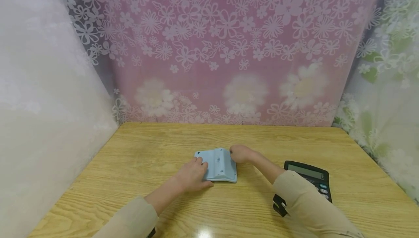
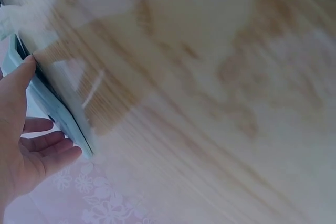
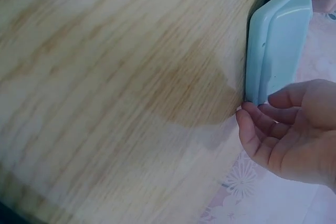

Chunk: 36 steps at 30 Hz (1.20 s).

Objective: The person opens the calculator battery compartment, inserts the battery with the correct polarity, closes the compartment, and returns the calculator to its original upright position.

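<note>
A light blue calculator (image 1: 225,166) lies face down on the wooden table, its raised ridge and several small screw holes showing on the back. My left hand (image 1: 194,174) grips its left part, with bent fingers over the back and the thumb by the near edge. In the left wrist view the thumb (image 2: 27,69) touches the casing's rim. At the far right corner my right hand (image 1: 241,153) pinches the casing. The right wrist view shows curled fingertips (image 3: 251,111) at the edge close to the tabletop, with the thumb above them. The keys and screen face down, hidden.
A black desk calculator (image 1: 307,172) lies face up on the right, partly covered by my right sleeve (image 1: 307,201). The wooden table (image 1: 147,150) ends at a pink flowered curtain (image 1: 212,67), with pale curtains on both sides.
</note>
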{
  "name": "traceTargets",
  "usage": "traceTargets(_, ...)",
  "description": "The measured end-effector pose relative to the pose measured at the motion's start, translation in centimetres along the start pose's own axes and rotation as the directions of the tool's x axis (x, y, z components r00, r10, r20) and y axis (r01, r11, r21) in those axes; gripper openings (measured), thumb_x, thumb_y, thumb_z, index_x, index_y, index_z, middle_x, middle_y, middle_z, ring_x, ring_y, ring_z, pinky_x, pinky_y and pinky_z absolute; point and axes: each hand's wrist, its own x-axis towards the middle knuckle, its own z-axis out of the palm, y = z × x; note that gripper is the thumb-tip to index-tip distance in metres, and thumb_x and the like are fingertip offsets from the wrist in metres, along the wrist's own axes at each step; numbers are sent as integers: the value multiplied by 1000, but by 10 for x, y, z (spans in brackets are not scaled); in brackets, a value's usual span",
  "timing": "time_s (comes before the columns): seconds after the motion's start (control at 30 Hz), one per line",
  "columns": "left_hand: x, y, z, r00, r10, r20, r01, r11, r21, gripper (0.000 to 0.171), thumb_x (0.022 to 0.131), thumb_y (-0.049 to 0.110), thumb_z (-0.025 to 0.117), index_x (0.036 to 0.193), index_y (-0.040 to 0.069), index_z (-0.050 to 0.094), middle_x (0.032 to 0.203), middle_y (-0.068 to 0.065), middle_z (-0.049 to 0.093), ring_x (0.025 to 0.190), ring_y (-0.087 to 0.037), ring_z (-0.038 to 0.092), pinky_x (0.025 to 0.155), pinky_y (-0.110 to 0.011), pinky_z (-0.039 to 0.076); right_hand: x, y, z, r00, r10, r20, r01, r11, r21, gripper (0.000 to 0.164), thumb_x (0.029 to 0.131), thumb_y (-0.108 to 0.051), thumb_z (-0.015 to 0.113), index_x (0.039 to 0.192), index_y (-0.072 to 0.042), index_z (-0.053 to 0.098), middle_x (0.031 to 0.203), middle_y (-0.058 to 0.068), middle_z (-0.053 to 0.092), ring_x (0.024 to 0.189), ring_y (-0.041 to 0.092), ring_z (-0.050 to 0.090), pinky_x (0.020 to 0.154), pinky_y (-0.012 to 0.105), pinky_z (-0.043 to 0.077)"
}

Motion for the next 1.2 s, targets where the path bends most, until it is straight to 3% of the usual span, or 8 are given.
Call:
traceTargets(0.1, 0, 1, 1, 1000, -6, -5, 6, 1000, 0, 60, 83, 59, 57, 103, 3, 56, 92, -10, 53, 87, -22, 52, 70, -31, 48, -1, -1, -1, 1000, -26, 1, 26, 999, -31, 34, 85, 9, 43, 117, 12, 52, 114, 22, 56, 107, 34, 53, 91, 45, 42)
traceTargets(0.23, 1, 1, 2, 1000, -18, -10, 18, 1000, -12, 59, 83, 57, 58, 105, 2, 56, 93, -10, 53, 89, -24, 51, 73, -31, 47, 0, 0, 1, 999, -31, -9, 31, 998, -47, 36, 82, 12, 47, 117, 11, 52, 112, 21, 57, 108, 35, 52, 91, 44, 43)
traceTargets(0.6, 0, 2, 3, 997, -75, -7, 73, 989, -129, 59, 80, 53, 64, 107, 1, 57, 94, -10, 52, 86, -22, 48, 70, -30, 46, 8, 8, 1, 999, -42, -16, 40, 993, -108, 25, 82, 12, 52, 105, 3, 57, 99, 12, 59, 96, 28, 56, 84, 39, 46)
traceTargets(0.87, -3, 3, 1, 994, -106, -40, 95, 973, -210, 58, 78, 50, 69, 105, 0, 59, 89, -8, 49, 73, -18, 45, 61, -26, 43, 11, 12, -2, 998, -67, -2, 66, 990, -128, 23, 80, 14, 52, 98, 0, 57, 89, 8, 57, 83, 22, 54, 77, 37, 47)
traceTargets(1.2, -4, 1, 5, 987, -158, -40, 144, 959, -244, 57, 77, 50, 69, 104, 0, 61, 87, -8, 49, 69, -15, 48, 61, -27, 44, 10, 10, 0, 996, -86, -9, 85, 991, -102, 38, 77, 14, 51, 113, 7, 58, 107, 16, 59, 104, 30, 55, 89, 40, 45)
